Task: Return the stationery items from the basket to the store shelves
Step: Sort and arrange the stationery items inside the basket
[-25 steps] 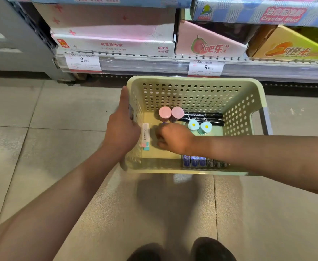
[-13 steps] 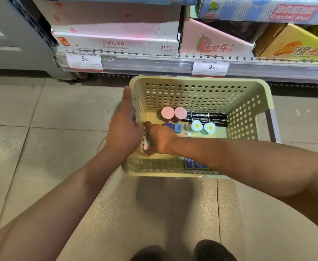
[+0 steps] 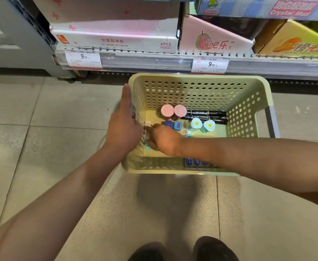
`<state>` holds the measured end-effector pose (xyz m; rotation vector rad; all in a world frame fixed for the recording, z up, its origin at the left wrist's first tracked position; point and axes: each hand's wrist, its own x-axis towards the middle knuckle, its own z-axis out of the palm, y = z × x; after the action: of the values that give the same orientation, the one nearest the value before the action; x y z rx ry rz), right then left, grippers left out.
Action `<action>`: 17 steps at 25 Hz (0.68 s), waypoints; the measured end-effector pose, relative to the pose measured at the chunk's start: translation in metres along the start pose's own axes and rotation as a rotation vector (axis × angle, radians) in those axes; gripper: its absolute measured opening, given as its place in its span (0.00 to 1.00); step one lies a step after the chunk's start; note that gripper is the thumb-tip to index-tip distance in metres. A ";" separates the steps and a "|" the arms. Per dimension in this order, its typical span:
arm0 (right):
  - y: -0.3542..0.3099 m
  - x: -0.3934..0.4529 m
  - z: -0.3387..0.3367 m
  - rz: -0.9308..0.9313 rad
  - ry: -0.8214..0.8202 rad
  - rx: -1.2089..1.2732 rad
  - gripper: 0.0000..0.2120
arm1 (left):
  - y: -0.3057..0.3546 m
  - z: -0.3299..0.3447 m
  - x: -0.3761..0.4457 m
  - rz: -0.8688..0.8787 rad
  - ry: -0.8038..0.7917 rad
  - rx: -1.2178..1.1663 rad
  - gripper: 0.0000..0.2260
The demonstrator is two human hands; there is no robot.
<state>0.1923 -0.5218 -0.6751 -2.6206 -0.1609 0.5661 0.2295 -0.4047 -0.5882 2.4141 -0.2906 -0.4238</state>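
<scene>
- The pale green perforated basket (image 3: 195,91) hangs above the tiled floor (image 3: 41,147), in front of the bottom store shelf (image 3: 154,61).
- The left hand (image 3: 124,127) grips the basket's left wall from outside, thumb stretched up along the rim and fingers wrapped round the edge.
- The right hand (image 3: 163,140) reaches into the basket at its left side, fingers curled and pinching a small white-and-teal packet (image 3: 147,136) that stands against the left wall; how firm the hold is cannot be told.
- On the basket bottom, towards the far wall, two pink-lidded jars (image 3: 173,110) stand side by side, touching two black markers (image 3: 206,115) that lie lengthwise to their right.
- Just in front of them sit two small blue items (image 3: 173,125) and two pale blue egg-patterned pieces (image 3: 202,125).
- A row of blue packets (image 3: 196,162) lies along the near wall, partly hidden under the right forearm.
- The shelf carries a white-and-pink "6PCS" box (image 3: 115,40), a pink fruit-printed box (image 3: 214,44) and a yellow box (image 3: 301,46), with two price tags (image 3: 83,58) reading 9.90.
- Two dark shoes (image 3: 182,249) show at the bottom edge.
</scene>
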 end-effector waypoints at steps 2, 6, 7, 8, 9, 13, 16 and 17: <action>0.003 -0.009 -0.005 -0.037 0.112 0.047 0.10 | 0.000 0.000 0.000 -0.010 -0.005 -0.004 0.36; 0.002 -0.025 -0.014 -0.022 0.209 0.181 0.11 | 0.001 -0.001 -0.001 -0.018 -0.023 -0.002 0.36; 0.002 -0.027 -0.013 0.003 0.146 0.228 0.10 | 0.001 -0.002 -0.001 -0.018 -0.030 -0.005 0.35; 0.003 -0.028 -0.011 0.044 0.077 0.298 0.09 | 0.001 -0.002 -0.001 -0.017 -0.036 -0.007 0.35; 0.002 -0.029 -0.008 0.103 0.032 0.390 0.07 | 0.001 -0.001 -0.001 -0.018 -0.040 -0.007 0.35; -0.002 -0.020 0.004 0.256 0.001 0.454 0.09 | 0.002 -0.001 0.000 -0.021 -0.042 -0.001 0.35; -0.001 -0.010 0.015 0.346 0.017 0.518 0.11 | 0.001 -0.001 -0.001 -0.019 -0.038 -0.005 0.35; -0.002 -0.006 0.018 0.365 0.013 0.549 0.08 | 0.001 -0.001 -0.001 -0.019 -0.037 -0.008 0.35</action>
<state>0.1795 -0.5141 -0.6864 -2.1174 0.4280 0.6086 0.2293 -0.4047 -0.5862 2.4045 -0.2816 -0.4784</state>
